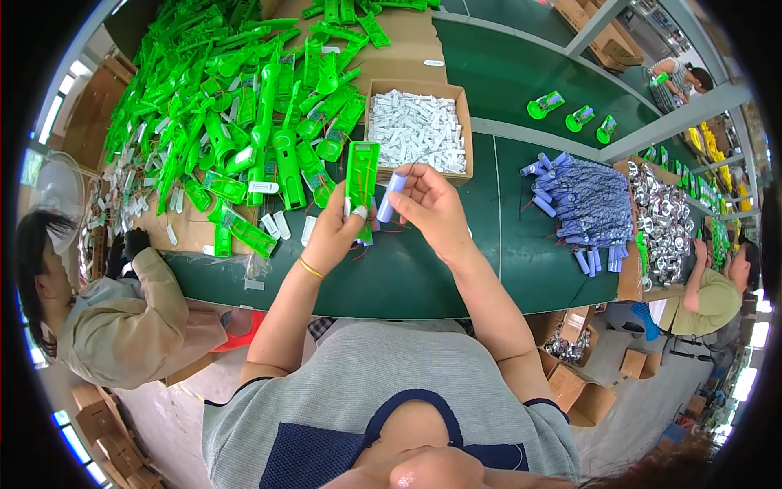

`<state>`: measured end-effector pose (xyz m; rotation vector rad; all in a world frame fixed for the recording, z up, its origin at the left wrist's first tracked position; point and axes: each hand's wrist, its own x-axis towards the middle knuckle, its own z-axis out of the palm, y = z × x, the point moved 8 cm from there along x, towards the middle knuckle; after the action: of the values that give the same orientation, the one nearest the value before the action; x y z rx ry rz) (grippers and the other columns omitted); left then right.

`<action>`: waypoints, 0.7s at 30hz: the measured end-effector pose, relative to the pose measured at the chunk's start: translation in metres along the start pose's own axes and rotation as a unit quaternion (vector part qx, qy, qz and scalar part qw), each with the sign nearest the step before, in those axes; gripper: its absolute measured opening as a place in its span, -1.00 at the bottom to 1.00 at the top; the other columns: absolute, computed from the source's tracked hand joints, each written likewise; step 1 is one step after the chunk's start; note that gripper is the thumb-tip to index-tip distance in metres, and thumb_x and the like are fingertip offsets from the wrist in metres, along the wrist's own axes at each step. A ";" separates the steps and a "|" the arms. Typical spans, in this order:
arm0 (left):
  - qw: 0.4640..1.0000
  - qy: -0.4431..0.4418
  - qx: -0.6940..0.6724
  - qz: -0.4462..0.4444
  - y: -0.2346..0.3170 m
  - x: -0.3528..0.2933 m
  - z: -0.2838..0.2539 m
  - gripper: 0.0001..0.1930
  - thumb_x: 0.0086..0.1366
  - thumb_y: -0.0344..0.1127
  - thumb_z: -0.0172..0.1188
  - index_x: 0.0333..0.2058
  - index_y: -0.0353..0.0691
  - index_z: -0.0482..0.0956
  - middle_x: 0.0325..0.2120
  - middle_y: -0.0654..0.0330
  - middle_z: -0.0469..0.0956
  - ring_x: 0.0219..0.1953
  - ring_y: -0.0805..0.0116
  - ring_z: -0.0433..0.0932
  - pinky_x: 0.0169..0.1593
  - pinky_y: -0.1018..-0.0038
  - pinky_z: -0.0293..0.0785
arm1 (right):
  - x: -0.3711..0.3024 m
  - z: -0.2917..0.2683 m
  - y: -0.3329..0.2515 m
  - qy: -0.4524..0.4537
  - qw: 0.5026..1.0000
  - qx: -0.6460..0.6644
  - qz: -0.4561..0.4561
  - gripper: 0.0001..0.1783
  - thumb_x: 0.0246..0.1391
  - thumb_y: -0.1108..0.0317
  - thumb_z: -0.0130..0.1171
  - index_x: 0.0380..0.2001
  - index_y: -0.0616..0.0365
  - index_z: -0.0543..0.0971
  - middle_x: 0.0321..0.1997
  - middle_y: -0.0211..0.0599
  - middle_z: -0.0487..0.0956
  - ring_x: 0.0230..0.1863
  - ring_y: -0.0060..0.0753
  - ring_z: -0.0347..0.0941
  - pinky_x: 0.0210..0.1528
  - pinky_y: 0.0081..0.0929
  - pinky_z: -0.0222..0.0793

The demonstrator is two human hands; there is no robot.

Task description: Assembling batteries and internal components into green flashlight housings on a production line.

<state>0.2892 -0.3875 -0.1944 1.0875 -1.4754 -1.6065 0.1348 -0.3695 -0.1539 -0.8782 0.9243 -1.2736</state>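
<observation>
My left hand [332,234] is closed around a bright green plastic housing [362,173], held upright above the table's near edge. Thin wires show inside the housing. Just to its right, my right hand [432,210] pinches a purple-blue cylindrical battery cell [392,197] between thumb and fingers, tilted slightly. A bit more purple-blue shows below the housing, partly hidden by my left hand. Red wires hang near my fingertips. Beyond both hands stands a cardboard box [466,122] filled with small white plastic parts [417,130].
Green housings [236,122] are heaped at the left on cardboard. Wired battery cells [582,200] lie piled at the right, beside a box of shiny reflector cups [661,216]. Three green assemblies [579,119] stand on the far strip. Co-workers sit left [122,326] and right [709,293].
</observation>
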 end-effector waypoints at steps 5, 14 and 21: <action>0.995 -0.004 0.097 0.036 0.012 0.002 0.016 -0.45 0.33 -0.48 0.04 0.27 -0.30 0.15 -0.18 0.10 0.56 -0.31 0.42 0.61 -0.25 0.50 0.53 | 0.010 0.003 0.001 0.069 0.986 -0.095 -0.115 -0.62 0.07 0.57 0.28 -0.05 0.23 0.42 -0.27 -0.33 0.53 -0.37 -0.65 0.50 -0.43 -0.63 0.49; 0.997 0.001 0.029 0.076 0.005 0.012 0.022 -0.59 0.40 -0.35 0.03 0.19 -0.28 0.29 -0.32 0.23 0.49 -0.35 0.54 0.48 -0.27 0.57 0.44 | -0.012 0.008 -0.017 0.131 0.845 -0.421 -0.303 -0.78 0.18 0.41 0.20 -0.11 0.17 0.54 -0.29 -0.19 0.49 -0.37 -0.20 0.47 -0.33 -0.33 0.42; 0.995 0.068 -0.066 -0.023 -0.014 0.027 -0.009 -0.78 0.44 -0.32 -0.03 -0.01 -0.26 0.42 -0.49 0.29 0.48 -0.49 0.57 0.42 -0.41 0.57 0.39 | 0.049 -0.050 -0.028 0.098 0.837 -0.485 -0.233 -0.73 0.18 0.48 0.12 -0.04 0.09 0.59 -0.24 -0.20 0.57 -0.25 -0.23 0.51 -0.22 -0.37 0.43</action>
<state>0.2867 -0.4133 -0.2121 1.1370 -1.2463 -1.6046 0.0808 -0.4219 -0.1509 -1.8793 1.6442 -1.2843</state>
